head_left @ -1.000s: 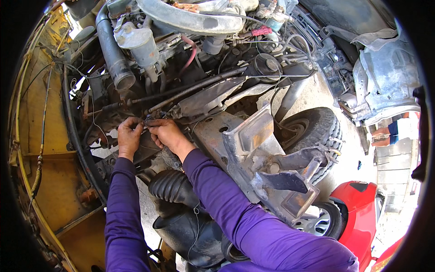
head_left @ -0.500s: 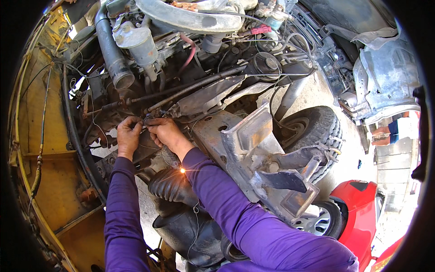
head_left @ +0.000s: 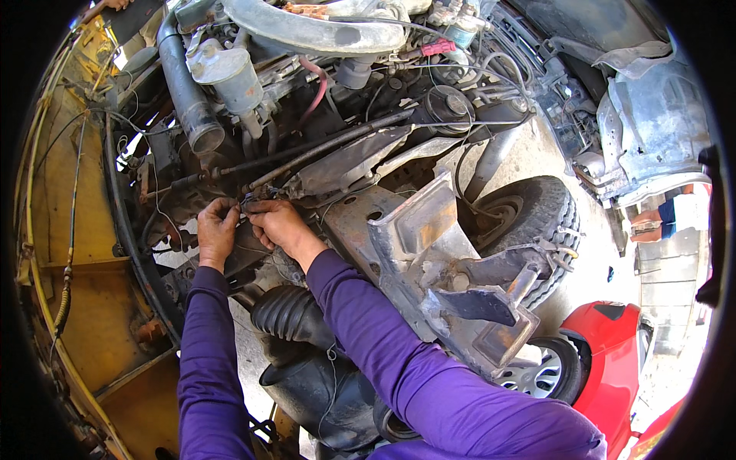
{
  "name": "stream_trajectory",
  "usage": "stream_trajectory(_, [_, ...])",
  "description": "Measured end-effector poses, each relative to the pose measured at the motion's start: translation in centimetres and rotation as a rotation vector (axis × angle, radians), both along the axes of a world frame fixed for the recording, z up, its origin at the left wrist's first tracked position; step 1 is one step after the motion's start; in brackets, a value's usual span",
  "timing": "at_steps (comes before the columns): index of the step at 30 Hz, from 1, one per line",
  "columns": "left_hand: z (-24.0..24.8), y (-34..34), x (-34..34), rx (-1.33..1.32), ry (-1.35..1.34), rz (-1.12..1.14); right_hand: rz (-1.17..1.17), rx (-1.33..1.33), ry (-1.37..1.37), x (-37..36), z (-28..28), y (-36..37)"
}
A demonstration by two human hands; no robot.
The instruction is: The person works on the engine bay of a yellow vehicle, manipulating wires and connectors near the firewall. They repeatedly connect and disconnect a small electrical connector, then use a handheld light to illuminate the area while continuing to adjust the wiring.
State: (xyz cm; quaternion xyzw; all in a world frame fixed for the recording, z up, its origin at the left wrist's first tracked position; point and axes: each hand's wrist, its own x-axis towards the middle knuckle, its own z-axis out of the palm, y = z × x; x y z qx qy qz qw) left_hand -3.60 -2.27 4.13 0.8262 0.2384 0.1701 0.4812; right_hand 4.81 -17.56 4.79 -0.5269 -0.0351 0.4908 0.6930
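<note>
My left hand (head_left: 217, 232) and my right hand (head_left: 280, 228) meet in an engine bay, thumbs and fingertips pinched close together. Between them is a small dark piece at the end of a metal rod (head_left: 331, 151); its kind is too small to make out. The rod slants up to the right from the fingertips. A thin wire (head_left: 157, 192) hangs just left of my left hand. Below my right wrist lies a ribbed black rubber hose (head_left: 285, 314), with a wide dark cylinder (head_left: 314, 391) under it.
A grey pipe (head_left: 188, 92) and a round canister (head_left: 230, 74) stand above the hands. To the right are a rusty metal bracket (head_left: 418, 218) and a tyre (head_left: 548, 207). A yellow panel (head_left: 84, 307) borders the left; a red car (head_left: 606, 353) is at lower right.
The bright glint by the ribbed hose below my right wrist is gone. Both hands keep nearly the same place and pinch; the view has shifted very slightly.
</note>
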Motion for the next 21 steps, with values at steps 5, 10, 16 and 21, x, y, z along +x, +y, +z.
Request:
stream_trajectory(5, [-1.2,0.6,-0.2,0.007,-0.047,-0.007,-0.007,-0.003,-0.002,-0.3,0.4,0.1])
stream_trajectory(10, [-2.1,0.8,-0.1,-0.078,-0.072,-0.034,-0.002,0.000,-0.023,0.0,0.1,-0.1])
stream_trajectory(16, [-1.6,0.4,-0.1,-0.058,-0.091,-0.010,0.004,-0.004,-0.031,0.0,0.0,-0.1])
stream_trajectory(21, [-0.9,0.5,0.2,0.158,0.010,-0.007,-0.031,-0.129,-0.067,0.2,0.0,0.1])
